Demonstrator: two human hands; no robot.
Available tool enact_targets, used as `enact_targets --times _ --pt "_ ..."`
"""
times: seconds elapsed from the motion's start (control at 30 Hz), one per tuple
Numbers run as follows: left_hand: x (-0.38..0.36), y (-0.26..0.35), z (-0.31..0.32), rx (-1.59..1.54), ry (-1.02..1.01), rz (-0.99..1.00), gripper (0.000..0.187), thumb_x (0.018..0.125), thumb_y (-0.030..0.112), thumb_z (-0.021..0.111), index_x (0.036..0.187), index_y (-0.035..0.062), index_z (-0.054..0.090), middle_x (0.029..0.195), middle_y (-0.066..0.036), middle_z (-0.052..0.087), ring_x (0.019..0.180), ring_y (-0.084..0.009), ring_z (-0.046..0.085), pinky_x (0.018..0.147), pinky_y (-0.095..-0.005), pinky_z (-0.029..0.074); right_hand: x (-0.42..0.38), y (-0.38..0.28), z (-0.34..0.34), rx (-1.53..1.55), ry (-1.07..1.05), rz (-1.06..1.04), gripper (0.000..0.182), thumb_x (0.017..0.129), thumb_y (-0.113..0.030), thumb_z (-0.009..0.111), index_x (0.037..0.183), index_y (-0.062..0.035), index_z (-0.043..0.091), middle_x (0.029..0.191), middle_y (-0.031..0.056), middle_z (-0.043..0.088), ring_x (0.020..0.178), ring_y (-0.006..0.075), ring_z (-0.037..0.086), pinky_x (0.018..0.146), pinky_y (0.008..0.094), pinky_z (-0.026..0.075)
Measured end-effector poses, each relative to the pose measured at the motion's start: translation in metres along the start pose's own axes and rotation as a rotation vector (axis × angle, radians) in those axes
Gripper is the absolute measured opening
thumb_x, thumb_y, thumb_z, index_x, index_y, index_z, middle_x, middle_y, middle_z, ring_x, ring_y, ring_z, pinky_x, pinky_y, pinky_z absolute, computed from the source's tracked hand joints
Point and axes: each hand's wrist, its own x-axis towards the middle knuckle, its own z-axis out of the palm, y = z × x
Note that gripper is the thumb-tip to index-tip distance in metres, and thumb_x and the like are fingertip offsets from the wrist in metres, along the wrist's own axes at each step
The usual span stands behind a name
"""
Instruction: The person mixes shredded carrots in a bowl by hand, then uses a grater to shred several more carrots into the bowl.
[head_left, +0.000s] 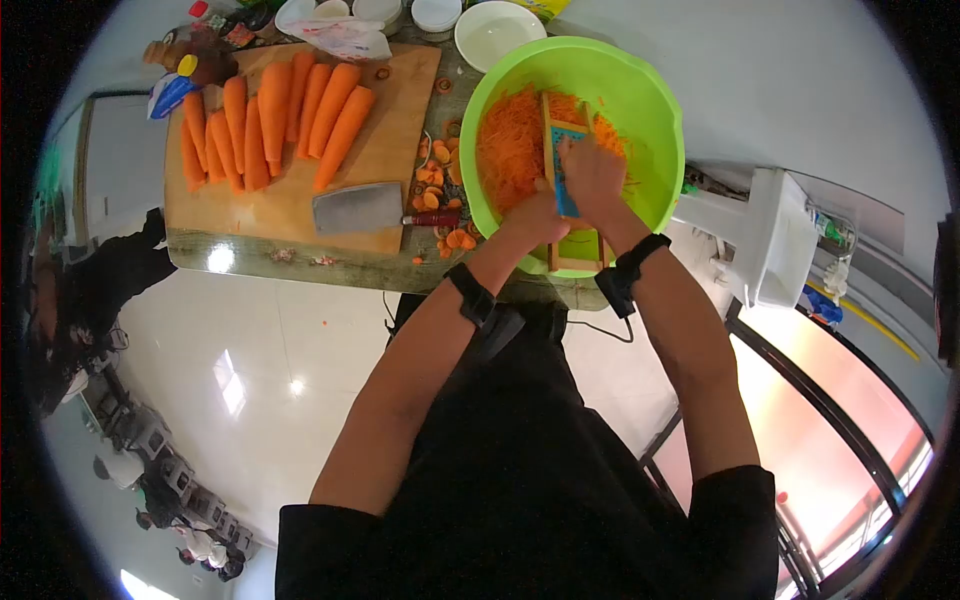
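A wooden-framed grater with a blue plate [568, 150] lies lengthwise in a big green bowl [655, 100], its near end over the bowl's front rim. My left hand [537, 217] is closed on the grater's left side. On top of the blue plate, my right hand [592, 175] is curled with its fingers closed; what it grips, if anything, is hidden beneath it. Shredded carrot [508, 145] is heaped in the bowl, mostly left of the grater.
Left of the bowl, several peeled carrots [272, 110] lie in a row on a wooden cutting board [270, 215]. A cleaver [358, 208] rests near the board's front edge. Carrot end slices [432, 178] litter the counter between board and bowl. A white bowl [498, 35] stands behind.
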Motion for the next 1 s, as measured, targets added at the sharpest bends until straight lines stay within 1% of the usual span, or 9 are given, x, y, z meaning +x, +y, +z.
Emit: enact_targets --times 0.2,0.27,0.37,0.47,0.57,0.67,0.77,0.87,1.0 --pt "0.004 0.011 -0.011 0.063 -0.084 -0.114 0.026 0.086 0.022 0.066 0.110 0.0131 0.067 0.101 -0.016 0.070 0.091 -0.0402 0.065 0.074 -0.0501 0.052 0.019 0.002 0.003 0.131 -0.256 0.229 0.048 0.097 -0.043 0.048 0.081 -0.0004 0.063 0.069 0.0150 0.064 0.059 0.0347 0.067 0.051 0.0466 0.053" --pt "0.007 0.007 -0.008 0.060 -0.107 -0.138 0.026 0.085 0.022 0.065 0.110 0.0133 0.067 0.101 -0.016 0.070 0.092 -0.0404 0.065 0.074 -0.0501 0.053 0.016 0.008 0.007 0.083 -0.183 -0.035 0.045 0.098 -0.040 0.047 0.091 0.0015 0.064 0.084 0.0177 0.064 0.070 0.0360 0.069 0.052 0.0468 0.053" --pt "0.002 0.029 -0.025 0.083 -0.095 -0.209 0.028 0.083 0.021 0.064 0.109 0.0103 0.068 0.100 -0.019 0.069 0.092 -0.0408 0.066 0.075 -0.0499 0.053 0.041 0.003 0.022 -0.013 -0.320 0.107 0.043 0.100 -0.038 0.045 0.098 0.0009 0.065 0.091 0.0179 0.064 0.078 0.0363 0.070 0.054 0.0474 0.054" --pt "-0.032 0.098 -0.077 0.077 -0.046 -0.321 0.033 0.079 0.018 0.062 0.109 0.0033 0.066 0.099 -0.025 0.068 0.093 -0.0413 0.066 0.076 -0.0498 0.053 0.062 0.008 0.050 0.069 -0.185 0.209 0.041 0.101 -0.035 0.045 0.094 -0.0008 0.066 0.089 0.0157 0.064 0.077 0.0363 0.070 0.055 0.0483 0.055" --pt "-0.030 0.097 -0.076 0.031 -0.060 -0.420 0.037 0.076 0.016 0.060 0.109 -0.0027 0.064 0.100 -0.028 0.067 0.093 -0.0419 0.066 0.077 -0.0501 0.053 0.075 0.014 0.056 0.091 -0.294 0.214 0.049 0.101 -0.042 0.040 0.099 -0.0023 0.069 0.097 0.0173 0.069 0.084 0.0354 0.070 0.071 0.0526 0.053" --pt "-0.024 0.096 -0.076 -0.008 -0.105 -0.482 0.038 0.075 0.015 0.060 0.108 -0.0044 0.064 0.102 -0.029 0.066 0.094 -0.0428 0.066 0.078 -0.0501 0.053 0.081 0.023 0.040 0.066 -0.290 0.002 0.050 0.100 -0.044 0.039 0.103 -0.0019 0.067 0.098 0.0197 0.069 0.084 0.0371 0.069 0.072 0.0527 0.054" --pt "-0.026 0.104 -0.078 0.007 -0.108 -0.506 0.037 0.075 0.013 0.060 0.107 -0.0040 0.064 0.104 -0.029 0.066 0.094 -0.0435 0.065 0.079 -0.0496 0.053 0.091 0.034 0.048 0.188 -0.409 0.021 0.047 0.099 -0.042 0.042 0.107 -0.0034 0.066 0.094 0.0192 0.069 0.084 0.0377 0.069 0.073 0.0521 0.054" --pt "-0.020 0.093 -0.071 0.052 -0.108 -0.487 0.036 0.075 0.011 0.060 0.108 -0.0043 0.064 0.105 -0.029 0.065 0.096 -0.0433 0.065 0.081 -0.0492 0.053 0.079 0.030 0.016 0.240 -0.342 0.015 0.055 0.097 -0.050 0.042 0.090 -0.0007 0.066 0.090 0.0229 0.069 0.085 0.0398 0.068 0.076 0.0523 0.053" --pt "-0.014 0.078 -0.060 0.014 -0.145 -0.518 0.037 0.077 0.011 0.061 0.110 -0.0042 0.064 0.107 -0.030 0.064 0.101 -0.0423 0.064 0.086 -0.0498 0.052 0.063 0.040 0.024 0.250 -0.307 0.024 0.054 0.097 -0.049 0.043 0.088 -0.0015 0.066 0.086 0.0221 0.069 0.082 0.0387 0.068 0.072 0.0523 0.053"
